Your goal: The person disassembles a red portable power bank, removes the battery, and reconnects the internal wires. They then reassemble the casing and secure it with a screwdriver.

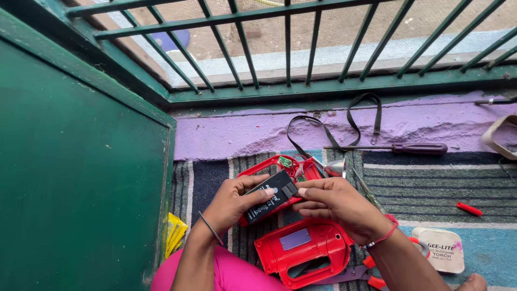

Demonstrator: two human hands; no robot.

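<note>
While both hands [285, 202] clamp the black rectangular battery block [269, 196] between them, just above the red plastic torch shell [301, 253], steady fingertip pressure seems wise.

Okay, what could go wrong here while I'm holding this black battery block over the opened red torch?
The black battery block is pinched only by fingertips of the left hand and right hand; it may slip onto the open red shell, where thin wires and a small green board lie exposed. The scissors sit close under your right forearm.
</note>
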